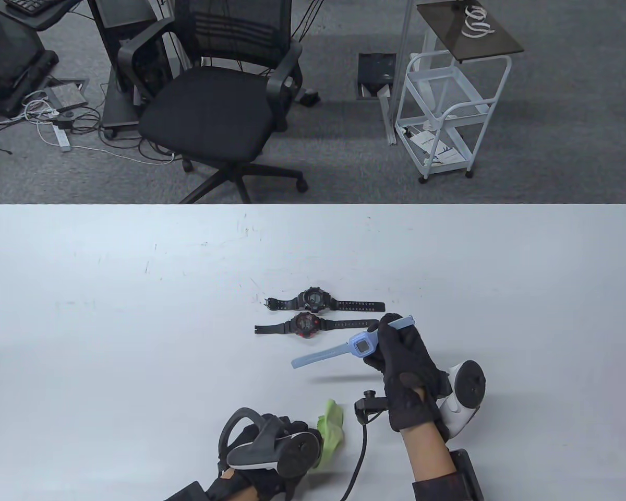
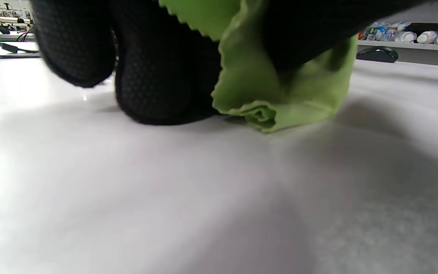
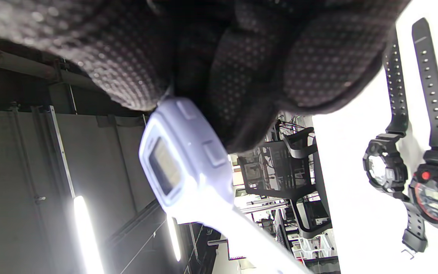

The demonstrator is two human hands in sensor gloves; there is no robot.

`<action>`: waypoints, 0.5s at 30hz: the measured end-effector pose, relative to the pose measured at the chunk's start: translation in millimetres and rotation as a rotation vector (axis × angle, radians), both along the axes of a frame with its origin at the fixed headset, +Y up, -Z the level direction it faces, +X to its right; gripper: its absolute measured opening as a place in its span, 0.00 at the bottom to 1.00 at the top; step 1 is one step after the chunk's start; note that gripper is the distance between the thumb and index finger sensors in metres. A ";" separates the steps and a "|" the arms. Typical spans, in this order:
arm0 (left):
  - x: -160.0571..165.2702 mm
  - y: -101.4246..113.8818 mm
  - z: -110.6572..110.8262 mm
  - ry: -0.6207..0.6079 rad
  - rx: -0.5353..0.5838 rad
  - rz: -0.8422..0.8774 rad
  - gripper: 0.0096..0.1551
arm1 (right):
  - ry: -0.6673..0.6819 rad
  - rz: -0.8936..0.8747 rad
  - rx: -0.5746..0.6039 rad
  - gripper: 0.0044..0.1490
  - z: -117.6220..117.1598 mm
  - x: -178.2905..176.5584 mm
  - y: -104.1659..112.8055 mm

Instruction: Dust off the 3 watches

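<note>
My right hand (image 1: 396, 349) holds a light blue watch (image 1: 362, 346) above the white table (image 1: 135, 313), its strap ends sticking out left and up right. In the right wrist view the blue watch (image 3: 180, 160) hangs under my curled fingers (image 3: 317, 68). A black watch (image 1: 313, 299) and a black-and-red watch (image 1: 305, 324) lie flat just behind, side by side. In the right wrist view the black watch (image 3: 386, 167) and the black-and-red watch (image 3: 437, 198) lie at the right. My left hand (image 1: 276, 443) rests low on the table near the front edge, gripping a green cloth (image 1: 329, 433). The cloth (image 2: 279, 87) is bunched under my left fingers (image 2: 158, 76).
A black cable (image 1: 362, 443) runs across the table between my hands. Beyond the table's far edge stand a black office chair (image 1: 224, 99) and a white wire cart (image 1: 448, 109).
</note>
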State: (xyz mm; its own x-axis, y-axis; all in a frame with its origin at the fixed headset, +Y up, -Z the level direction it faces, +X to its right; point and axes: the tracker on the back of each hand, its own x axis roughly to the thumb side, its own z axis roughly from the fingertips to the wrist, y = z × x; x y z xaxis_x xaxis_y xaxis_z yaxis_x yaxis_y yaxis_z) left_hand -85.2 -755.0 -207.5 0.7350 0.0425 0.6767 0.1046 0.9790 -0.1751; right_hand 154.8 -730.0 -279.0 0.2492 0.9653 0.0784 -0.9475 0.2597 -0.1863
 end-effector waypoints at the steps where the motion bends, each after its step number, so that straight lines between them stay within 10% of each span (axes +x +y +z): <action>1: 0.0 0.6 0.2 -0.001 -0.003 -0.001 0.24 | 0.001 0.001 -0.001 0.29 0.0 -0.1 0.0; 7: -4.8 8.3 -0.7 0.019 -0.040 0.005 0.33 | 0.003 -0.003 -0.003 0.29 0.2 -0.1 -0.1; 15: -49.7 34.5 -14.8 0.209 -0.054 0.493 0.40 | 0.032 -0.050 0.004 0.29 3.4 -9.3 3.2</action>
State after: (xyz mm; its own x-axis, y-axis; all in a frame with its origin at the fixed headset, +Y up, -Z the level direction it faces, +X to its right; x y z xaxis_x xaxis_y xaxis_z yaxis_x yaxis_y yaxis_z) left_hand -134.9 -720.6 -222.2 0.7381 0.4469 0.5055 -0.4073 0.8924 -0.1941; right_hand 145.6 -726.8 -275.6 0.2999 0.9511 0.0739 -0.9387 0.3080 -0.1550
